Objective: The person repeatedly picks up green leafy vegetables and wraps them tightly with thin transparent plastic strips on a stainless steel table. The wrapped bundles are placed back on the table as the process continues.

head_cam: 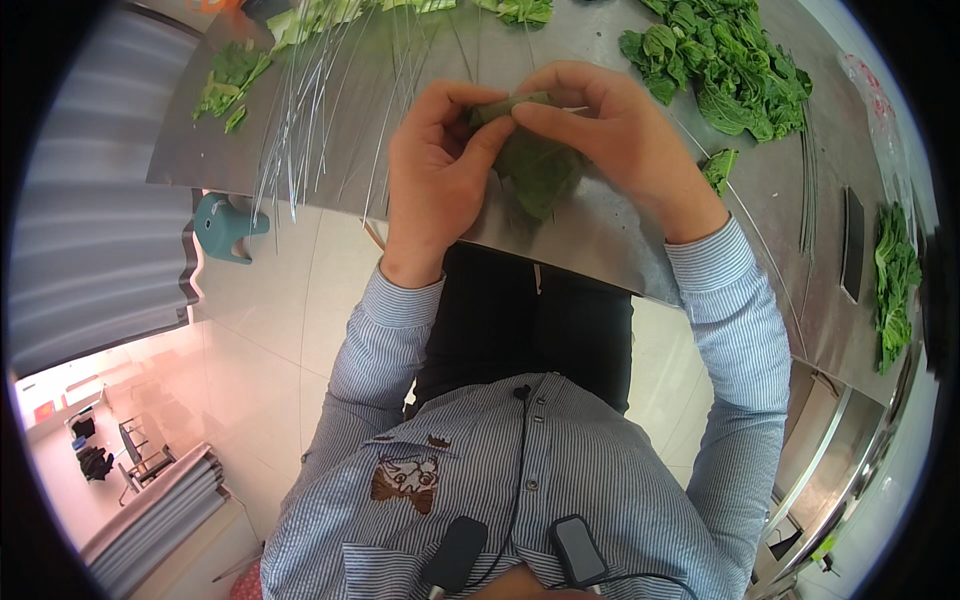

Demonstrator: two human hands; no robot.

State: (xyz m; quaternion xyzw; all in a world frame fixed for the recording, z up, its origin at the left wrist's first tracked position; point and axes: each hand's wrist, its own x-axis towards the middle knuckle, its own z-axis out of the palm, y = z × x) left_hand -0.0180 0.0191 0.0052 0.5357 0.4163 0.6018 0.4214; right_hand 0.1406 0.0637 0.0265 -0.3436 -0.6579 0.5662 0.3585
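My left hand (442, 157) and my right hand (600, 120) meet above the front edge of a metal table (630, 232). Between their thumbs and fingers they pinch a green leaf (541, 176), whose upper part is rolled and whose lower part hangs down. Many thin metal wires (300, 135) lie left of my left hand, some jutting over the table edge. A pile of leafy greens (727, 67) lies beyond my right hand, with a small loose leaf (720, 171) near my right wrist. My fingertips partly cover the roll.
Pale cut greens (315, 22) lie along the far side, and leaf scraps (232, 75) at the left. On the right are more thin wires (808, 180), a dark flat object (852, 244), a bunch of greens (894, 289) and clear plastic (877, 112). A teal stool (225, 227) stands on the floor.
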